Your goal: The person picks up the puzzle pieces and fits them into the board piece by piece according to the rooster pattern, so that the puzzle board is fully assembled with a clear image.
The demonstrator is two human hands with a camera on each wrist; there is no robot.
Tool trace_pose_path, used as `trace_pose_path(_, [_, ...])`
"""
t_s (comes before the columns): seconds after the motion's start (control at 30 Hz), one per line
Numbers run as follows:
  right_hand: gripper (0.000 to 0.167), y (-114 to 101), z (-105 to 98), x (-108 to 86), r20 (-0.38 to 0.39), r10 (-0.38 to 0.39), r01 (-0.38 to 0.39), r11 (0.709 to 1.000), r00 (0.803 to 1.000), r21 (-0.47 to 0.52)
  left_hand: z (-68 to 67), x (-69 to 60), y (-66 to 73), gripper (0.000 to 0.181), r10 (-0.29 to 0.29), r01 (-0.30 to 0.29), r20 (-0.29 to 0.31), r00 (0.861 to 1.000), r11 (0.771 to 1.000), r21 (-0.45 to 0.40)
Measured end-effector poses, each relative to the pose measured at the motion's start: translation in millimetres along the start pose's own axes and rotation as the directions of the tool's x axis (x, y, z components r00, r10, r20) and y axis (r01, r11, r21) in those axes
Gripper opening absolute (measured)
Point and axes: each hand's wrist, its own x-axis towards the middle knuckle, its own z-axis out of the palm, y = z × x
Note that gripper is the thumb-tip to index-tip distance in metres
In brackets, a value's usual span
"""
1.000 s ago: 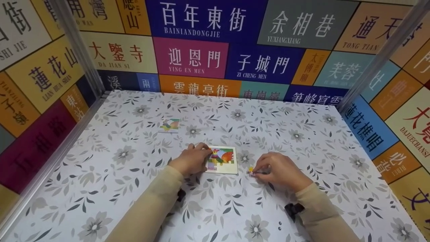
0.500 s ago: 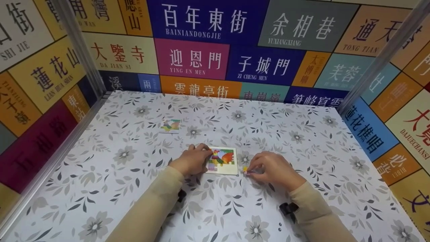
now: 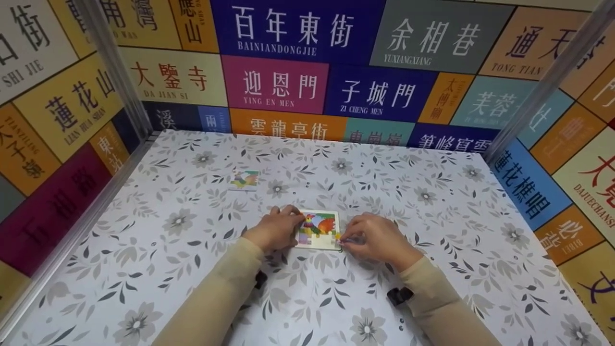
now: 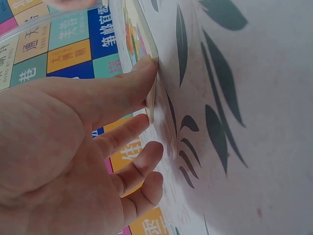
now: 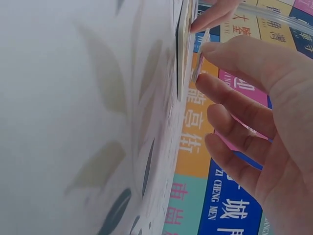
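Note:
A small puzzle board (image 3: 317,224) with a colourful rooster picture lies on the table, its lower right part bare and pale. My left hand (image 3: 276,228) holds the board by its left edge; in the left wrist view the thumb (image 4: 139,78) lies along the rim and the other fingers are bent beneath. Between thumb and index finger my right hand (image 3: 377,240) pinches a puzzle piece (image 3: 338,239), partly yellow, at the board's lower right edge. The right wrist view shows this thin piece (image 5: 199,61) tilted, just above the board (image 5: 184,54). Its face is mostly hidden there.
Farther back on the left lies a second small picture card (image 3: 244,179) in similar colours. The table (image 3: 307,298) wears a white cover with grey flowers and leaves. Clear panels and walls of coloured signs (image 3: 274,84) enclose its back and sides.
My right hand has moved left with the puzzle piece, from beside the board to its lower right edge. The left hand stays on the board, which has hardly moved.

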Motion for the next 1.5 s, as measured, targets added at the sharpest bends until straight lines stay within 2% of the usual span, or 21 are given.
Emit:
trace_pose_path(0.17, [0.012,-5,3,8.0,0.003,-0.005,0.005,1.0,1.0,0.0,0.3,1.4,0.2,0.063,-0.02,0.02,0.005,1.0,1.0,-0.004])
trace_pose_path(0.27, [0.015,-8,6,12.1,0.008,-0.016,0.016,1.0,1.0,-0.001,0.7,1.8,-0.5,0.063,-0.01,0.01,0.0,1.0,1.0,0.008])
trace_pose_path(0.4, [0.014,-13,8,17.3,0.009,-0.051,0.051,0.998,0.999,-0.021,1.2,1.3,-1.5,0.062,0.006,-0.006,-0.009,1.0,1.0,0.019])
trace_pose_path(0.53, [0.013,-19,11,22.6,0.008,-0.078,0.079,0.996,0.997,-0.032,1.9,1.1,-0.8,0.063,-0.008,0.008,0.001,1.0,1.0,0.016])
trace_pose_path(0.9, [0.008,-29,23,33.8,0.061,-0.103,0.105,0.994,0.993,-0.042,1.8,-0.5,-0.1,0.063,-0.012,0.012,-0.008,1.0,1.0,0.018])
trace_pose_path(1.17, [0.008,-29,24,40.0,0.1,-0.094,0.097,0.995,0.991,-0.028,1.4,0.2,-0.5,0.064,-0.015,0.015,0.003,1.0,1.0,0.027])
trace_pose_path(1.5, [0.007,-30,26,43.0,0.092,-0.094,0.097,0.995,0.991,-0.029,2.1,0.9,-1.5,0.063,-0.013,0.013,0.0,1.0,0.999,0.044])
